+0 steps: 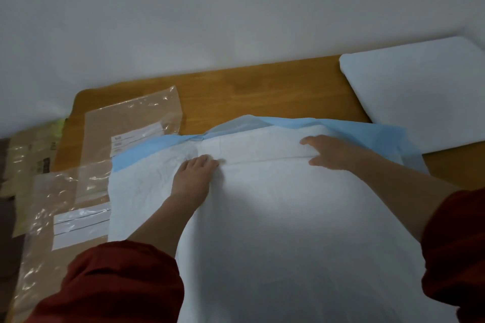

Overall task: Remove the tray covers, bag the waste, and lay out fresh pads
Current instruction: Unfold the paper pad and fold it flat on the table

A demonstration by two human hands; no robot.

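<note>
A large white absorbent pad (288,231) with a light blue backing edge (147,149) lies spread over the wooden table in front of me. My left hand (193,178) presses flat on it left of centre, fingers straight, near a fold line. My right hand (333,151) rests flat on the pad's far folded strip, fingers extended to the left. Both arms wear dark red sleeves. A second folded white pad (420,92) lies at the table's far right.
Two clear plastic bags with white label strips (136,118) (68,215) lie on the wooden table (262,92) to the left, over brown paper. A plain white wall rises behind the table. More plastic wrapping sits off the table's left edge (31,155).
</note>
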